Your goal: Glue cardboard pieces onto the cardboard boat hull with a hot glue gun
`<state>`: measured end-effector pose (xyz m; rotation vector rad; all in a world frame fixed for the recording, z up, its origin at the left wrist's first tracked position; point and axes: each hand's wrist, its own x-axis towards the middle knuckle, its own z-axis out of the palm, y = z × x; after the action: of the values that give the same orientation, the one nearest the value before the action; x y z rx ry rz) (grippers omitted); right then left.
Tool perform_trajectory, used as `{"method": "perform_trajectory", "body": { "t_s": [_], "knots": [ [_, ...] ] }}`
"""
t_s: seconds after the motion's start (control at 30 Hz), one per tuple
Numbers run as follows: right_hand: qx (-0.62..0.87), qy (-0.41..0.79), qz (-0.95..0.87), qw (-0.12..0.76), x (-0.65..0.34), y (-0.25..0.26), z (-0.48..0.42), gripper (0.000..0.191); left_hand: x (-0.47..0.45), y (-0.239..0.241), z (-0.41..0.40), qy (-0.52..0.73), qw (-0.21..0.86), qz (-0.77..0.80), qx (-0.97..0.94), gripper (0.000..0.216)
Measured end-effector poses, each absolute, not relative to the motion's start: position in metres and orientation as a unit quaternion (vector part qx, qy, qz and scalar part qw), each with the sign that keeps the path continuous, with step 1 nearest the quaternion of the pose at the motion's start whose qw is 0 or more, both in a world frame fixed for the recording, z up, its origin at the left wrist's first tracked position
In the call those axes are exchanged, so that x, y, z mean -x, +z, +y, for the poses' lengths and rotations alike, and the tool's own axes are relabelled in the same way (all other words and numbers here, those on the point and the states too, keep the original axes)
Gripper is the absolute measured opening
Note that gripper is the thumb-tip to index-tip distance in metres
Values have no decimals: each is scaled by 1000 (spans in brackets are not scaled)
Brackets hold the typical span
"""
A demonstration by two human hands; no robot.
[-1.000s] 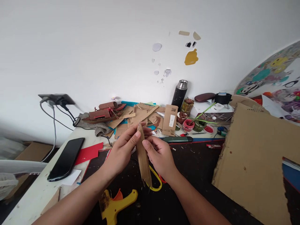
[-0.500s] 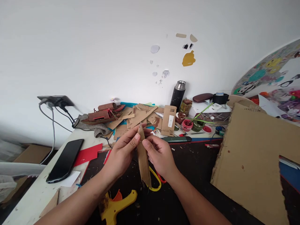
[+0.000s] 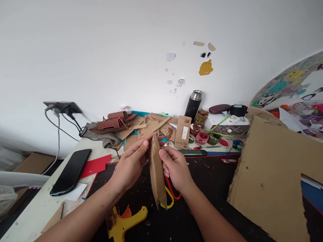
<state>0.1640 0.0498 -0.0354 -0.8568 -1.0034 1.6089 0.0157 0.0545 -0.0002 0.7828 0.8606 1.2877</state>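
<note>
Holding the folded cardboard piece: raised between the two hands, narrow end up and lower end angled towards the person; the step looks like steadying or shaping its fold, though that is a judgement.
Right fingers: clamped on the piece's right edge, thumb on the near side.
Left fingers: reaching behind its upper part, thumb close to the left edge; whether they grip it or only back it cannot be told.
Fold and edges: working them further would seem to call for light, even pressure from both sides, since thin board may buckle.
Scissors: yellow and red handles show below the right fingers, partly behind the piece, which blocks a straight reach to them.
Glue gun: yellow, orange trigger, below the left fingers and beside the left forearm.
Cardboard scraps: heaped on the counter beyond the fingers, with a model boat to their left.
Cutter: beyond the right fingers, nearer than the paint pots.
Large cardboard sheet: well right of the right fingers, crowding that side.
Phone: well left of the left fingers, near red paper.
</note>
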Motion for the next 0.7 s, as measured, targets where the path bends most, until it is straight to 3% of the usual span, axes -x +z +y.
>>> {"method": "perform_trajectory", "body": {
  "t_s": [0.07,0.23,0.53,0.7],
  "knots": [
    [356,672,-402,511,-165,-37,52,59,-13,-2,60,584,625,376,-356,48],
    [368,670,-382,520,-168,-39,54,64,0,-8,80,673,526,376,-359,22],
    [390,658,-335,550,-171,-41,57,67,9,-5,82,623,554,384,-397,52],
    [397,662,-312,554,-171,-44,59,69,5,-9,81,586,572,394,-417,58]
  ]
}}
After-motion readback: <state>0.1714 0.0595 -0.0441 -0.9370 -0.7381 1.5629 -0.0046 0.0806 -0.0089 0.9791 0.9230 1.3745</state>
